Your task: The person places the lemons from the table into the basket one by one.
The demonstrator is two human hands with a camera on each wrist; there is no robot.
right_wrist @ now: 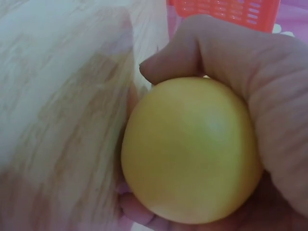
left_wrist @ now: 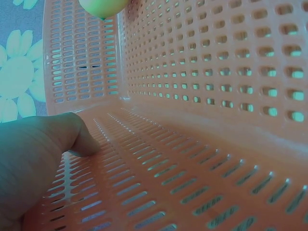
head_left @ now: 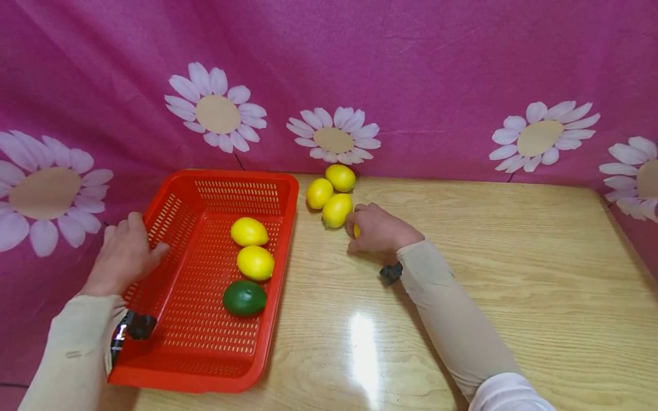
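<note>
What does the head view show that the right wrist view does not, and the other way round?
Only the head view shows the left hand gripping the basket's rim, two lemons and a lime inside it, and three loose lemons on the table. Only the right wrist view shows the held lemon nearly whole, with the fingers curled round it. Both show the right hand, basket and table.

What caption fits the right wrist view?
Right hand grips a yellow lemon above the wooden table, red basket behind.
</note>
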